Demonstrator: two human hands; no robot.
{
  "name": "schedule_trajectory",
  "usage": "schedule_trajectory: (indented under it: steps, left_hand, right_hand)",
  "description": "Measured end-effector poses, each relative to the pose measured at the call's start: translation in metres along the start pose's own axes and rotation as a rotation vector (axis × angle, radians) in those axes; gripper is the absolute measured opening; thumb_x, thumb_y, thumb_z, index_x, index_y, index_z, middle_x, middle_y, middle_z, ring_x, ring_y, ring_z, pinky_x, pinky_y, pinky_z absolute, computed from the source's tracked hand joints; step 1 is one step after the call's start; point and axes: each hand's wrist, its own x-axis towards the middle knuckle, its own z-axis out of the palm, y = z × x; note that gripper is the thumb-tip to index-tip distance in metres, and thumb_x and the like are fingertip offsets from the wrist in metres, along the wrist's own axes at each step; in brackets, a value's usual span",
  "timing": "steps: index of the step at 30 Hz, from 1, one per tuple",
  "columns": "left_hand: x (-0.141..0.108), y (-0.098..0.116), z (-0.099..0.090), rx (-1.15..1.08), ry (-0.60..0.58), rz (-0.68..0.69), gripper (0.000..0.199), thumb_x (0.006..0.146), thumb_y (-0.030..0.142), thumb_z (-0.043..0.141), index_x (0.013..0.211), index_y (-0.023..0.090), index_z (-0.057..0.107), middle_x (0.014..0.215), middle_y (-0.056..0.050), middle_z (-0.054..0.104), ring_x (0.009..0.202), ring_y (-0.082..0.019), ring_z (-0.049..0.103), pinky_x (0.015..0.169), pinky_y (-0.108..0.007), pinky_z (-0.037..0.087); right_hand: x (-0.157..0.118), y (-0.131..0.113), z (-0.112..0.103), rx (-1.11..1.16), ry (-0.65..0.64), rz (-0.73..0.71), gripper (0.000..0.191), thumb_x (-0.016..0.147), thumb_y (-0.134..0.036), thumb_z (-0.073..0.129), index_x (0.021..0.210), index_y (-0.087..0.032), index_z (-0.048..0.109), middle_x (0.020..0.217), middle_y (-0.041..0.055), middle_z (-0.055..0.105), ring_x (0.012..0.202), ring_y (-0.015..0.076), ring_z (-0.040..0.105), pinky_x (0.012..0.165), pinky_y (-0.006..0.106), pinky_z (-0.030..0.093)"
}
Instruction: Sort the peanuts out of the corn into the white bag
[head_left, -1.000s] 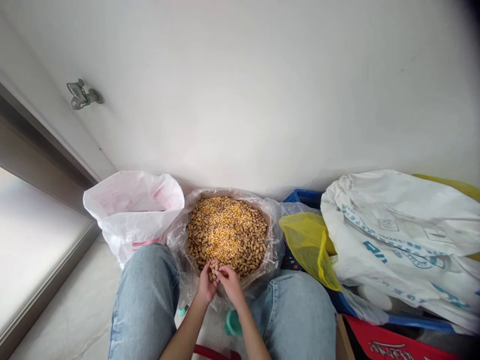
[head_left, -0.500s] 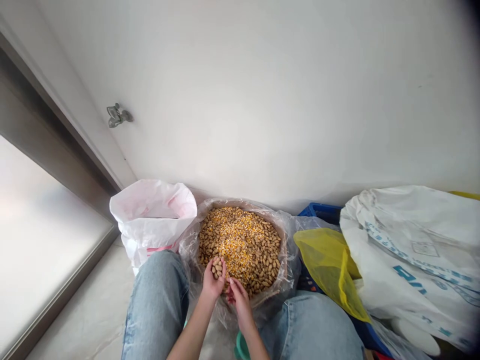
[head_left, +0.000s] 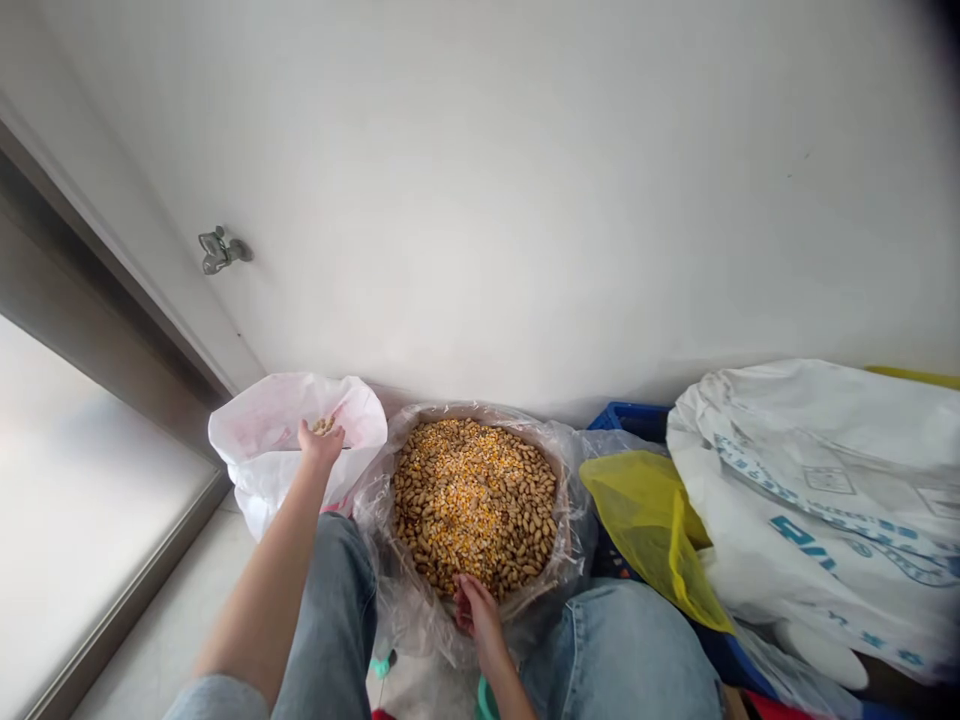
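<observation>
My left hand (head_left: 321, 442) reaches out over the mouth of a white plastic sack (head_left: 259, 430), its fingers spread. A small clump of peanuts (head_left: 324, 426) shows just past the fingertips, at the sack's mouth. My right hand (head_left: 478, 612) rests at the near edge of a heap of peanuts in the shell mixed with yellow corn kernels (head_left: 474, 505). Its fingers are loosely curled and hold nothing I can see. A transparent plastic liner (head_left: 405, 590) wraps the heap.
My jeans-clad knees (head_left: 622, 650) flank the liner. To the right are a yellow mesh bag (head_left: 645, 530), a blue crate (head_left: 630, 420) and a white printed sack (head_left: 817, 500). A metal tap (head_left: 221, 250) sits on the white wall.
My left hand has moved from the heap across to the white sack and opened, with the peanuts leaving it. My right hand stays near the heap's front edge. The view has shifted slightly.
</observation>
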Motion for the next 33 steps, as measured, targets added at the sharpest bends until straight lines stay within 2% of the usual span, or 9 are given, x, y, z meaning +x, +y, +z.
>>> schedule_trajectory:
  steps: [3, 6, 9, 14, 17, 21, 25, 29, 33]
  left_hand:
    - [-0.014, -0.031, -0.005, 0.129, -0.013, -0.082, 0.029, 0.077, 0.039, 0.027, 0.097, 0.018, 0.031, 0.118, -0.014, 0.034, 0.109, -0.020, 0.038, 0.087, -0.030, 0.036]
    - [-0.041, -0.070, -0.007, 0.287, -0.196, -0.040, 0.024, 0.077, 0.025, 0.035, 0.100, 0.019, 0.037, 0.108, -0.008, 0.046, 0.095, -0.016, 0.047, 0.091, -0.032, 0.031]
    - [-0.068, -0.112, -0.018, 0.453, -0.331, -0.080, 0.023, 0.074, 0.027, 0.045, 0.094, 0.017, 0.048, 0.101, -0.008, 0.051, 0.093, -0.018, 0.048, 0.092, -0.037, 0.028]
    - [-0.095, -0.182, -0.067, 0.585, -0.285, -0.237, 0.024, 0.075, 0.032, 0.042, 0.094, 0.018, 0.047, 0.104, -0.006, 0.050, 0.095, -0.017, 0.047, 0.089, -0.032, 0.031]
    - [-0.098, -0.214, -0.098, 0.445, -0.204, -0.304, 0.025, 0.076, 0.029, 0.041, 0.099, 0.020, 0.044, 0.109, -0.004, 0.047, 0.099, -0.014, 0.045, 0.090, -0.028, 0.031]
    - [-0.097, -0.233, -0.125, 0.126, -0.167, -0.307, 0.026, 0.078, 0.027, 0.036, 0.103, 0.024, 0.042, 0.113, -0.002, 0.044, 0.102, -0.011, 0.042, 0.088, -0.023, 0.034]
    - [-0.097, -0.235, -0.135, 0.045, -0.128, -0.346, 0.026, 0.079, 0.032, 0.034, 0.102, 0.023, 0.044, 0.115, -0.002, 0.043, 0.105, -0.011, 0.040, 0.096, -0.026, 0.027]
    - [-0.095, -0.240, -0.137, 0.036, -0.107, -0.331, 0.028, 0.079, 0.033, 0.033, 0.104, 0.024, 0.042, 0.115, -0.001, 0.043, 0.105, -0.011, 0.040, 0.099, -0.029, 0.022]
    - [-0.091, -0.248, -0.135, 0.060, -0.126, -0.309, 0.027, 0.079, 0.031, 0.034, 0.103, 0.022, 0.041, 0.114, -0.002, 0.044, 0.105, -0.011, 0.040, 0.099, -0.028, 0.022]
  right_hand:
    - [0.003, 0.000, -0.004, 0.008, 0.015, -0.049, 0.044, 0.054, -0.046, 0.057, 0.082, -0.014, 0.049, 0.066, 0.0013, 0.045, 0.053, 0.0068, 0.040, 0.047, 0.017, 0.030]
    - [0.004, -0.003, -0.008, 0.023, 0.054, -0.063, 0.043, 0.054, -0.045, 0.056, 0.083, -0.014, 0.047, 0.066, 0.0008, 0.045, 0.054, 0.0073, 0.040, 0.047, 0.018, 0.031]
    - [0.007, -0.003, -0.012, -0.042, 0.095, -0.125, 0.044, 0.058, -0.048, 0.053, 0.085, -0.015, 0.045, 0.066, 0.0008, 0.043, 0.054, 0.0083, 0.040, 0.048, 0.019, 0.031]
    - [0.014, 0.004, -0.012, -0.650, 0.084, -0.447, 0.030, 0.072, -0.036, 0.038, 0.087, -0.014, 0.050, 0.087, 0.0048, 0.051, 0.081, 0.0132, 0.046, 0.077, 0.024, 0.035]
    - [0.017, 0.008, -0.007, -0.932, 0.103, -0.437, 0.035, 0.073, -0.026, 0.033, 0.102, -0.014, 0.049, 0.100, 0.0047, 0.050, 0.092, 0.0159, 0.045, 0.084, 0.027, 0.032]
    - [0.022, 0.008, -0.002, -1.080, 0.109, -0.398, 0.041, 0.073, -0.025, 0.035, 0.112, -0.016, 0.043, 0.110, 0.0039, 0.045, 0.097, 0.0184, 0.044, 0.083, 0.029, 0.032]
    - [0.033, 0.005, -0.003, -1.081, 0.031, -0.431, 0.035, 0.071, -0.020, 0.035, 0.104, -0.021, 0.047, 0.105, 0.0004, 0.049, 0.092, 0.0148, 0.047, 0.079, 0.025, 0.034]
    - [0.041, 0.003, -0.008, -0.967, 0.042, -0.434, 0.024, 0.074, -0.027, 0.036, 0.091, -0.018, 0.051, 0.090, 0.0007, 0.054, 0.080, 0.0125, 0.050, 0.072, 0.022, 0.035]
    - [0.038, -0.001, -0.008, -0.757, 0.058, -0.455, 0.034, 0.074, -0.044, 0.036, 0.084, -0.016, 0.052, 0.082, 0.0022, 0.055, 0.078, 0.0117, 0.049, 0.072, 0.020, 0.036]
